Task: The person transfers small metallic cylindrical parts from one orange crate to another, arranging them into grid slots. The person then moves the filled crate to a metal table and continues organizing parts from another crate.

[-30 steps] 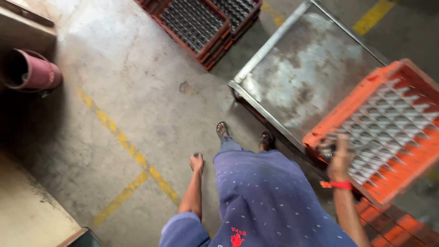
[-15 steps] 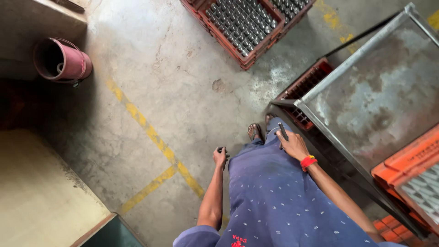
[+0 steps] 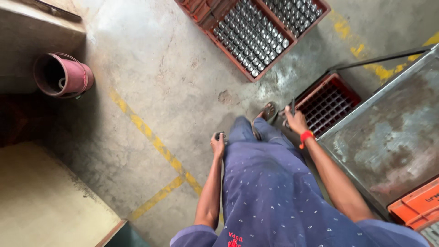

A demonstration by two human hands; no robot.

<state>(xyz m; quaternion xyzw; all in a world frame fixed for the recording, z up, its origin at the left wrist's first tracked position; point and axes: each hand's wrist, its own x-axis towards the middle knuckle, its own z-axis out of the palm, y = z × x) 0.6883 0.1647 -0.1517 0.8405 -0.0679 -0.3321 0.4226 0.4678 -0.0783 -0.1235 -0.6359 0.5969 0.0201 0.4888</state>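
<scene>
My left hand [image 3: 218, 144] hangs by my left thigh, its fingers closed around a small dark round object. My right hand [image 3: 296, 121], with a red band on the wrist, is lowered in front of my right leg and is closed on a thin dark piece. It is at the near corner of an empty red crate [image 3: 327, 103] that sits on the floor under a worn metal table [image 3: 388, 132]. My sandalled foot [image 3: 267, 111] is just left of that crate.
Two red crates [image 3: 256, 32] full of small metal cylinders lie on the concrete floor ahead. A pink bucket [image 3: 62, 75] stands at the far left by a ledge. An orange crate [image 3: 417, 206] rests on the table's near end. Yellow lines [image 3: 151, 137] cross the floor.
My right hand left the orange crate on the table and dropped down to the red crate beneath it. The view swung left and downward; the left hand stayed by my thigh.
</scene>
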